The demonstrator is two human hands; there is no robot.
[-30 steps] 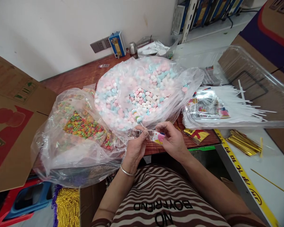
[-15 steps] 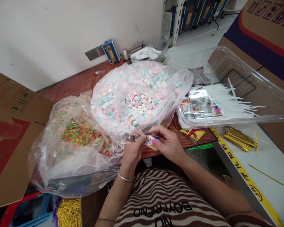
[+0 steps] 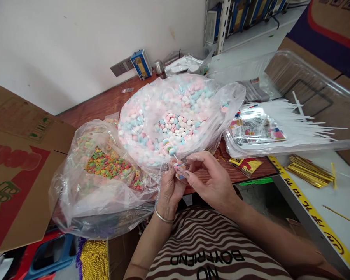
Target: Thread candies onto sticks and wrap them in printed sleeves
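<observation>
My left hand [image 3: 172, 188] is closed, pinching the white stick of a candy skewer [image 3: 169, 147] together with a printed clear wrapper [image 3: 179, 169]. Striped and pastel candies sit on the stick's upper end, over the big candy bag. Close by on the right is my right hand [image 3: 212, 181], thumb and forefinger apart. Its thumb tip lies right beside the bunched wrapper; whether they touch is unclear. Behind both hands spreads a clear bag of pink, blue and white candies [image 3: 181, 126]. A bag of colourful ring candies [image 3: 107, 163] lies to the left.
At right, a clear plastic tray [image 3: 251, 149] holds white sticks [image 3: 306, 124] and printed wrappers [image 3: 256, 126]. Gold twist ties [image 3: 310, 171] lie on the white table. Cardboard boxes [image 3: 23, 163] flank the left and right. A small blue box [image 3: 141, 64] leans at the wall.
The printed wrapper, spread flat between both hands before, is now folded and bunched around the stick at my left fingers. My right hand has let go of its end. The view has shifted slightly.
</observation>
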